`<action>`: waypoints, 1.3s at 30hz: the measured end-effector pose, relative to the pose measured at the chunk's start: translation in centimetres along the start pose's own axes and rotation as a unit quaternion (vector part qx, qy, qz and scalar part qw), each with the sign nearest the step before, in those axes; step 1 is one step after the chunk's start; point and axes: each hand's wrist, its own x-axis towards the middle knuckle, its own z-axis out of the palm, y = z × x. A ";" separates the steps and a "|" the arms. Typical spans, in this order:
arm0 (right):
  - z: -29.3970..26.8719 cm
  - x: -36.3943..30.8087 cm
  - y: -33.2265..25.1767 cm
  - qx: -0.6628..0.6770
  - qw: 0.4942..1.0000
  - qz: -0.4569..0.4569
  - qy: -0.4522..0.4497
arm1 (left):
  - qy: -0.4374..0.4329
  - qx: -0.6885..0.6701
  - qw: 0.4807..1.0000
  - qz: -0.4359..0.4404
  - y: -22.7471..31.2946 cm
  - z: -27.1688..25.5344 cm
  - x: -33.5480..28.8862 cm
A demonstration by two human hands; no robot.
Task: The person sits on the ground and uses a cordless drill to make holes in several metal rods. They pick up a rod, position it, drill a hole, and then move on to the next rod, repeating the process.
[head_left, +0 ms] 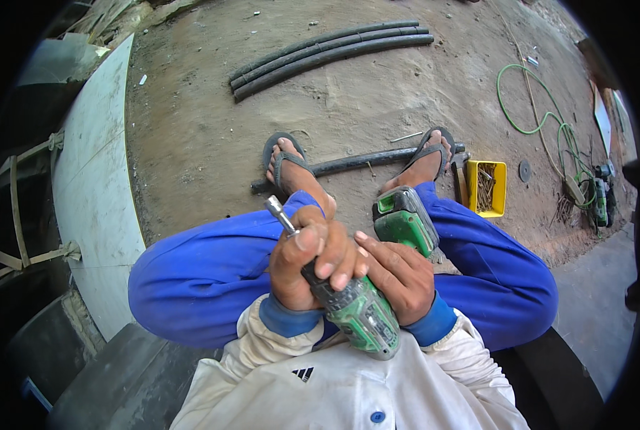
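A green and black cordless drill [366, 319] lies across my lap, its rear end toward my chest. Its battery [414, 226] sticks out beyond my right hand, between my knees. My left hand [309, 259] is wrapped around the drill's front end at the chuck, and a metal socket bit [280, 214] pokes out past the thumb. My right hand [400, 276] lies over the drill's handle, fingers together and pointing left toward the left hand. How far its fingers curl around the handle is partly hidden.
A black pipe [355, 163] lies by my sandalled feet; three more pipes [330, 54] lie farther off. To the right are a yellow box [504, 190] of screws or nails, a dark disc [525, 170], a green cord [502, 93] and a green power tool [601, 201]. A pale board [94, 193] stands left.
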 end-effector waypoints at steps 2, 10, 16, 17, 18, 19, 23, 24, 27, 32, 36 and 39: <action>0.4 0.0 -0.1 0.006 1.000 0.010 0.011 | 0.016 0.015 1.000 -0.003 0.0 0.1 -0.1; -0.2 0.2 -0.3 -0.021 1.000 -0.013 -0.008 | 0.071 -0.023 0.997 0.013 -0.4 -0.1 -0.2; 1.2 -0.5 0.1 0.028 0.999 0.016 0.022 | -0.050 0.198 0.979 -0.003 0.1 1.9 -0.7; 1.4 -0.6 0.2 0.124 0.992 0.005 0.016 | -0.071 0.221 0.973 -0.011 0.1 2.4 -0.8; 1.6 -0.7 0.3 0.144 0.989 -0.007 -0.005 | -0.076 0.213 0.974 -0.017 0.2 2.7 -0.9; 1.5 -0.9 0.4 0.134 0.991 -0.012 -0.024 | -0.085 0.208 0.974 -0.022 0.3 3.0 -1.0; 0.7 -1.2 0.4 0.083 0.995 -0.018 -0.055 | -0.162 0.229 0.960 0.007 0.7 3.5 -1.2; 0.6 -1.1 0.3 0.063 0.996 -0.015 -0.054 | -0.179 0.234 0.956 0.010 0.9 3.5 -1.2; 0.5 -0.9 0.1 0.077 0.996 -0.038 -0.038 | -0.212 0.238 0.948 0.016 1.0 3.6 -1.4; 0.9 -1.2 -0.4 0.062 0.997 -0.040 -0.028 | -0.193 0.195 0.962 0.006 0.5 3.9 -1.8; 0.8 -1.7 -0.2 0.041 0.997 -0.044 -0.040 | -0.181 0.189 0.965 -0.001 0.3 3.8 -2.2; 0.7 -1.8 -0.1 0.045 0.996 -0.063 -0.036 | -0.172 0.179 0.969 -0.012 0.4 3.7 -2.4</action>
